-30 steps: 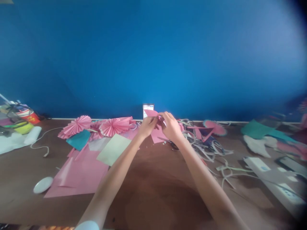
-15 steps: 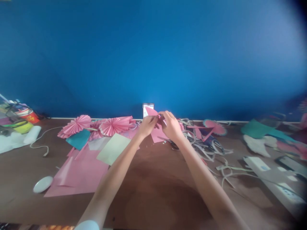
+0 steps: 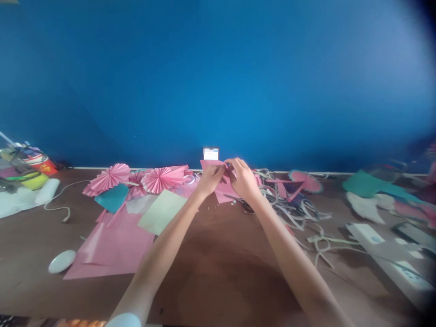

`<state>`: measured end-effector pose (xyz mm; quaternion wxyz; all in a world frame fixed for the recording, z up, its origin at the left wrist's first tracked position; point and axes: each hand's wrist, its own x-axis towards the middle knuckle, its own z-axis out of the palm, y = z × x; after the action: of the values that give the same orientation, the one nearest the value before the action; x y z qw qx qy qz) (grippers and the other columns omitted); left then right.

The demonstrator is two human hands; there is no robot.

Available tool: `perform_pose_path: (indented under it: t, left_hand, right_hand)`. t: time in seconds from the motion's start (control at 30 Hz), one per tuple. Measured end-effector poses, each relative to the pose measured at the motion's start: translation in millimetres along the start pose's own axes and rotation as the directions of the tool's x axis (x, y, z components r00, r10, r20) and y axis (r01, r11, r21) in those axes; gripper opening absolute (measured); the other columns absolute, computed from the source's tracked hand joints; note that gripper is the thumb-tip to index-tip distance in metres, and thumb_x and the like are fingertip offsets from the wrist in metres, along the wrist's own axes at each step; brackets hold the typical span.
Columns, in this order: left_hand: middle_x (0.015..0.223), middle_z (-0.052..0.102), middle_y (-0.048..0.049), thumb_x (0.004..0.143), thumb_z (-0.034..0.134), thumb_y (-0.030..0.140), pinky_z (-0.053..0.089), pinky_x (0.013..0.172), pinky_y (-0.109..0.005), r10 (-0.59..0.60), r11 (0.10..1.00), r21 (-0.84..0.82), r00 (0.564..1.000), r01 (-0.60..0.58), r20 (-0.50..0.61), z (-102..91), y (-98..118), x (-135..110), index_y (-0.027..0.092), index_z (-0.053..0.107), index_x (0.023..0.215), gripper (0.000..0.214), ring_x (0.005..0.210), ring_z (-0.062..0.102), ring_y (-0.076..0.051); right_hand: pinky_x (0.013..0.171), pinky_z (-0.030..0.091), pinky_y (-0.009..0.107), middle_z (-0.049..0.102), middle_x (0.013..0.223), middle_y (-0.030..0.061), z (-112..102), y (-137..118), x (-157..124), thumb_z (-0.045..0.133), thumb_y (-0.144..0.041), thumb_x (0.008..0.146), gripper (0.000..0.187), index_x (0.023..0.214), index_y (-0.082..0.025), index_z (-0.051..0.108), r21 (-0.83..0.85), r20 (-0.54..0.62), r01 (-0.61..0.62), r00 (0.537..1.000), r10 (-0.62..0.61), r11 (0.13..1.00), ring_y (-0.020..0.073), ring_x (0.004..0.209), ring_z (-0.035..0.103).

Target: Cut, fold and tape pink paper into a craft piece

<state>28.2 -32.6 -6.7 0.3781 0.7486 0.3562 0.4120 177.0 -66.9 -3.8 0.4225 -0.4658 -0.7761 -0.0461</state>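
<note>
Both hands meet at the far middle of the brown table. My left hand is closed on a piece of pink paper, which sticks up beyond its fingers. Close beside it, my right hand pinches the right end of the same paper, where a small curl shows. The fingertips nearly touch, and what lies between them is partly hidden. Just beneath the hands rests a flat pink sheet. A lit phone leans against the blue wall behind the paper.
Pleated pink paper fans, a pale green sheet and a large pink sheet lie left. A white mouse sits near the left edge. Right are tangled paper strips, a power strip and a teal sheet.
The pink paper's free part has dropped from a raised point to a lower, flatter position, baring more of the phone screen. Both hands stay in nearly the same place.
</note>
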Motion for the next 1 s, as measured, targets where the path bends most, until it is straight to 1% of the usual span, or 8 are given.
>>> perform_pose_path:
  t: [0.13, 0.27, 0.4, 0.6, 0.8, 0.9, 1.0]
  left_hand:
    - [0.071, 0.071, -0.0063, 0.097, 0.037, 0.042, 0.049, 0.060, -0.024, 0.004, 0.999, -0.051, 1.000, -0.003, 0.009, 0.9, 0.0, 0.1, 0.013, 0.069, 0.085, 0.045, 0.063, 0.066, -0.015]
    - [0.071, 0.071, -0.0066, 0.097, 0.038, 0.042, 0.049, 0.060, -0.024, 0.013, 0.999, -0.037, 1.000, -0.013, 0.004, 2.0, 0.6, 0.2, 0.013, 0.070, 0.084, 0.045, 0.062, 0.066, -0.015]
    - [0.072, 0.071, -0.0071, 0.097, 0.039, 0.042, 0.049, 0.059, -0.024, 0.012, 0.999, -0.039, 1.000, -0.012, -0.009, 2.5, 1.1, 0.1, 0.013, 0.070, 0.086, 0.044, 0.061, 0.066, -0.015]
    - [0.068, 0.070, -0.0061, 0.096, 0.039, 0.039, 0.048, 0.060, -0.024, 0.000, 1.000, 0.007, 1.000, 0.000, -0.018, 3.2, 0.5, -0.1, 0.014, 0.068, 0.078, 0.042, 0.061, 0.066, -0.015]
    - [0.071, 0.070, -0.0056, 0.096, 0.039, 0.035, 0.047, 0.057, -0.023, 0.042, 0.999, -0.023, 0.999, -0.042, -0.013, 4.5, 1.2, 0.5, 0.014, 0.066, 0.078, 0.039, 0.060, 0.066, -0.014]
    - [0.069, 0.069, -0.0062, 0.096, 0.039, 0.037, 0.047, 0.058, -0.023, 0.015, 1.000, -0.011, 1.000, -0.015, -0.011, 3.9, 0.9, 0.8, 0.013, 0.066, 0.076, 0.041, 0.061, 0.066, -0.014]
    - [0.073, 0.071, -0.0070, 0.095, 0.040, 0.038, 0.048, 0.058, -0.023, -0.011, 0.998, -0.061, 1.000, 0.012, 0.004, 2.9, 0.3, 1.5, 0.013, 0.066, 0.081, 0.039, 0.061, 0.066, -0.014]
  right_hand:
    - [0.080, 0.045, 0.038, 0.062, 0.101, 0.0113, 0.1, 0.7, 0.1, 0.044, -0.002, 0.082, 0.040, 0.115, -0.019, 0.057, -0.003, -0.015, 0.005, 1.000, -0.005, 1.000, 0.0272, 0.095, 0.055]
    - [0.080, 0.045, 0.038, 0.063, 0.102, 0.0118, 0.4, 1.3, -0.2, 0.043, -0.002, 0.083, 0.037, 0.113, -0.019, 0.057, -0.009, -0.010, 0.006, 1.000, -0.006, 1.000, 0.0277, 0.096, 0.055]
    - [0.080, 0.045, 0.038, 0.062, 0.100, 0.0114, 1.4, 2.5, -1.0, 0.045, -0.002, 0.082, 0.038, 0.114, -0.019, 0.056, 0.000, -0.040, -0.006, 0.999, 0.006, 1.000, 0.0271, 0.095, 0.055]
    - [0.079, 0.045, 0.037, 0.062, 0.100, 0.0113, 0.5, 1.9, -1.0, 0.043, -0.002, 0.082, 0.038, 0.113, -0.019, 0.057, 0.001, -0.022, -0.004, 1.000, 0.004, 1.000, 0.0266, 0.093, 0.055]
    - [0.081, 0.045, 0.037, 0.064, 0.105, 0.0124, -0.5, 1.3, -0.6, 0.044, -0.001, 0.080, 0.040, 0.113, -0.018, 0.059, -0.015, -0.003, -0.014, 1.000, 0.014, 1.000, 0.0275, 0.098, 0.056]
    - [0.080, 0.045, 0.036, 0.064, 0.103, 0.0117, -0.7, 2.5, -0.1, 0.044, -0.001, 0.080, 0.040, 0.113, -0.019, 0.059, 0.000, 0.007, -0.008, 1.000, 0.008, 1.000, 0.0268, 0.095, 0.056]
    - [0.080, 0.045, 0.037, 0.064, 0.100, 0.0110, -0.6, 3.4, 0.8, 0.045, -0.002, 0.081, 0.039, 0.114, -0.019, 0.058, 0.010, -0.009, -0.002, 1.000, 0.002, 1.000, 0.0266, 0.093, 0.057]
